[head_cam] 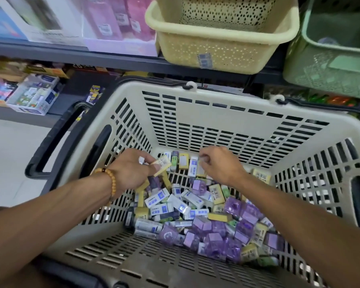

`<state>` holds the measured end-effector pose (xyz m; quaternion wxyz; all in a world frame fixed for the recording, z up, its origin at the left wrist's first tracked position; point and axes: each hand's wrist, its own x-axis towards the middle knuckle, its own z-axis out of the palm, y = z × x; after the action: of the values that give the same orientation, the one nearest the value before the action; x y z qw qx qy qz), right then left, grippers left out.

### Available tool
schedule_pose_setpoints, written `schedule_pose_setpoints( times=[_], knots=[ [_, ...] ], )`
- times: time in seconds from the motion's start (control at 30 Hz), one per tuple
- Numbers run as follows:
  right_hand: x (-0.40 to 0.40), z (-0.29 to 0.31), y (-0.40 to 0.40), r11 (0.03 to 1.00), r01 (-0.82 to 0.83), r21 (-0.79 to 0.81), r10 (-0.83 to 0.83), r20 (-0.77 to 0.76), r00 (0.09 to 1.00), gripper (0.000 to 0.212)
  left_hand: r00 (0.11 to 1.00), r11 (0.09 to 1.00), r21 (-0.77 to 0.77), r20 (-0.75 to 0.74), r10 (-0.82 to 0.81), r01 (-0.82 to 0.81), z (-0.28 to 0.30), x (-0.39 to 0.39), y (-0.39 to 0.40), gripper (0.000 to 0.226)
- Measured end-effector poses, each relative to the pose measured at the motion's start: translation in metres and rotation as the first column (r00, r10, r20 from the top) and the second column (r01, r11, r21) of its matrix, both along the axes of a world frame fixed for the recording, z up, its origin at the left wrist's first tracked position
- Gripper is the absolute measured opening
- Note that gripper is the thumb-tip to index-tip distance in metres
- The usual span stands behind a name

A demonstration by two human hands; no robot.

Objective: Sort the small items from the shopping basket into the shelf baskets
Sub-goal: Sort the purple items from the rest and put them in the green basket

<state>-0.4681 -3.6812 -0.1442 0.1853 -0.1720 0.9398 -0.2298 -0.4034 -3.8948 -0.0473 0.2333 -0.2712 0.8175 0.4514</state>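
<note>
A beige slotted shopping basket (227, 125) fills the lower view, its floor covered with several small items: white-and-blue erasers (154, 199), yellow boxed ones (216, 193) and purple packets (204, 225). My left hand (131, 169), with a bead bracelet on the wrist, is down in the basket holding a yellow boxed eraser (162, 164), with more yellow ones hanging under the palm. My right hand (218, 163) reaches into the far part of the basket, fingers curled over a white eraser (193, 166); whether it grips anything is hidden. On the shelf above sit a cream basket (216, 48) and a green basket (328, 69).
The shopping basket's black handle (56, 138) folds out to the left. Boxed goods (33, 94) line a lower shelf at left, pink and white boxes (104, 23) stand on the upper shelf beside the cream basket. Pale floor shows at left.
</note>
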Motion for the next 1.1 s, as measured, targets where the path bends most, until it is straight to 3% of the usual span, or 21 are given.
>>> schedule_pose_setpoints(
  times=[0.1, 0.17, 0.23, 0.4, 0.6, 0.7, 0.83, 0.97, 1.1],
  knots=[
    [0.01, 0.007, 0.036, 0.978, 0.054, 0.203, -0.059, 0.018, 0.998, 0.02, 1.0, 0.999, 0.04, -0.018, -0.01, 0.01, 0.003, -0.002, 0.004, 0.018],
    [0.02, 0.008, 0.046, 0.958, 0.078, 0.277, -0.101, 0.07, 0.992, 0.043, 0.999, 0.998, 0.058, -0.034, -0.007, 0.009, 0.006, -0.002, 0.003, 0.018],
    [0.026, 0.007, 0.045, 0.969, 0.138, 0.203, -0.174, 0.171, 0.97, 0.055, 0.999, 0.998, 0.059, -0.04, -0.016, 0.018, 0.009, -0.003, 0.0, 0.017],
    [0.028, -0.003, 0.017, 0.943, 0.33, -0.039, -0.296, 0.351, 0.888, 0.046, 0.996, 0.998, 0.055, -0.089, 0.024, -0.019, 0.019, -0.002, -0.013, 0.005],
    [0.027, -0.007, 0.003, 0.959, 0.262, -0.111, -0.2, 0.391, 0.898, 0.057, 0.99, 0.996, 0.082, -0.13, 0.055, -0.044, 0.025, 0.002, -0.018, 0.016],
    [0.03, -0.005, 0.006, 0.96, 0.229, -0.164, -0.164, 0.336, 0.928, 0.053, 0.989, 0.994, 0.099, -0.139, 0.059, -0.045, 0.028, 0.002, -0.018, 0.015],
    [0.036, 0.005, -0.006, 0.991, -0.01, -0.132, 0.044, 0.255, 0.966, 0.054, 0.986, 0.991, 0.121, -0.148, 0.081, -0.063, 0.03, 0.001, -0.018, 0.009],
    [0.046, 0.006, -0.019, 0.984, -0.174, -0.048, 0.18, 0.175, 0.968, 0.029, 0.98, 0.989, 0.133, -0.18, 0.084, -0.061, 0.031, 0.0, -0.015, 0.003],
    [0.043, 0.016, -0.011, 0.988, -0.141, -0.069, 0.156, 0.342, 0.927, 0.028, 0.976, 0.988, 0.14, -0.192, 0.097, -0.071, 0.029, -0.004, -0.015, 0.005]
  ],
)
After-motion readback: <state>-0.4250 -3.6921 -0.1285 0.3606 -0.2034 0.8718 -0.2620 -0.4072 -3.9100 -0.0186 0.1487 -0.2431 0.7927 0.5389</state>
